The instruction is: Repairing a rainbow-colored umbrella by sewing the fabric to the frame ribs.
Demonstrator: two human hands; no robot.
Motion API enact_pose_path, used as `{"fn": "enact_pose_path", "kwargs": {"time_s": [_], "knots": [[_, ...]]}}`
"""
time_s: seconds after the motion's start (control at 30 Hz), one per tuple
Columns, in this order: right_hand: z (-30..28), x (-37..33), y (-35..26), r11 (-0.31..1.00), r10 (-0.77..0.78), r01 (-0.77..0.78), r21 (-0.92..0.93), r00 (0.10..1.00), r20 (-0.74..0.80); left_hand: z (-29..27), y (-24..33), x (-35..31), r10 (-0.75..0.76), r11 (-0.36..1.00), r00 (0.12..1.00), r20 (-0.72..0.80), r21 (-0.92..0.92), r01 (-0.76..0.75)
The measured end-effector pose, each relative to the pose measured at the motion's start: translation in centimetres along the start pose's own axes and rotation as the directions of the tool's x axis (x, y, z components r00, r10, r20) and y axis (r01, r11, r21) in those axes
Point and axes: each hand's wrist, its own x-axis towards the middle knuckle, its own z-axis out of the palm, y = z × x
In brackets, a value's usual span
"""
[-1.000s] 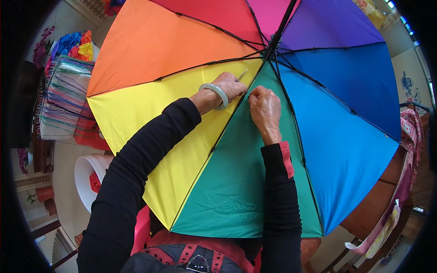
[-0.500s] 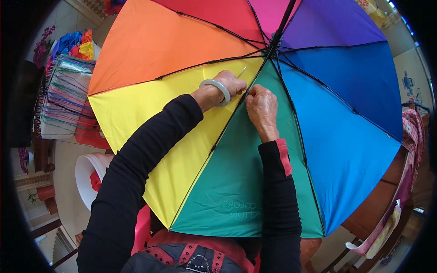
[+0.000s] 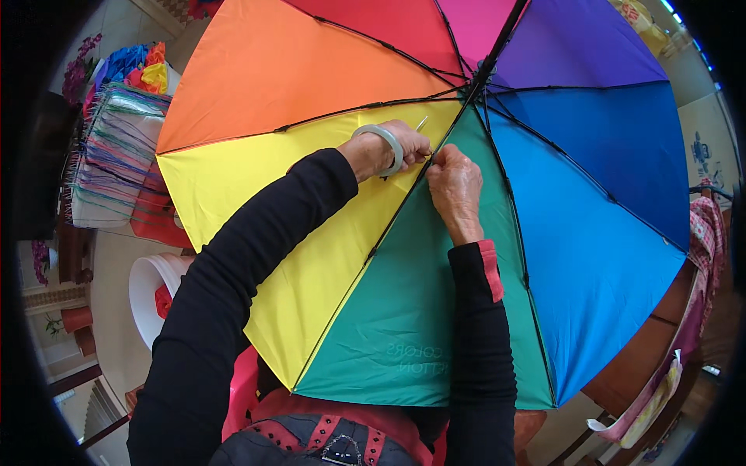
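An open umbrella (image 3: 404, 326) with rainbow panels spreads before me, its inside and black ribs facing up. My left hand (image 3: 406, 145), with a pale bangle at the wrist, lies over the yellow panel (image 3: 272, 210). It is closed on a thin tool (image 3: 422, 123) whose pale tip sticks out past the fingers. My right hand (image 3: 456, 186) is closed in a pinch over the green panel (image 3: 388, 334). Both hands meet at the black rib (image 3: 396, 213) between these panels. What the right fingertips pinch is hidden. The dark shaft (image 3: 505, 35) rises from the hub.
At left are a fringed striped cloth (image 3: 124, 128), bright bunched fabric (image 3: 140, 70) and a white bucket (image 3: 148, 287) with something red inside. A wooden chair (image 3: 645, 349) stands at right, by a hanging checked cloth (image 3: 705, 233). Potted plants sit at the far left.
The umbrella and both hands have shifted slightly right in view. My hands stay closed at the same rib, with the left one a little nearer the right one.
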Motion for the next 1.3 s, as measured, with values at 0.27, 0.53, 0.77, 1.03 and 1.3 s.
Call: {"fn": "enact_pose_path", "kwargs": {"time_s": [0.27, 0.53, 0.77, 1.03, 1.3], "knots": [[0.0, 0.3, 0.5, 0.999, -0.030, 0.030, 0.041, 1.000, 0.003, 0.3, 0.0, -0.4, -0.018, 0.992, 0.999, 0.032, -0.127, 0.022], [-0.2, 0.3, 0.3, 0.994, -0.003, -0.001, 0.112, 1.000, 0.031, 0.0, -0.5, -0.1, -0.011, 0.989, 0.999, 0.038, -0.145, 0.017], [0.3, 0.8, 1.2, 0.980, -0.139, 0.145, 0.138, 0.989, -0.054, 1.5, 0.1, -1.8, 0.130, 0.965, 0.982, -0.137, 0.245, -0.094], [-1.7, 2.3, 1.6, 0.925, -0.162, 0.034, 0.379, 0.936, 0.312, 1.4, 0.7, -2.5, 0.141, 0.921, 0.973, -0.185, 0.384, -0.061], [-2.8, 3.1, 1.4, 0.866, -0.096, -0.173, 0.469, 0.863, 0.496, 1.6, 0.5, -2.1, 0.170, 0.922, 0.972, -0.165, 0.374, -0.099]]}}
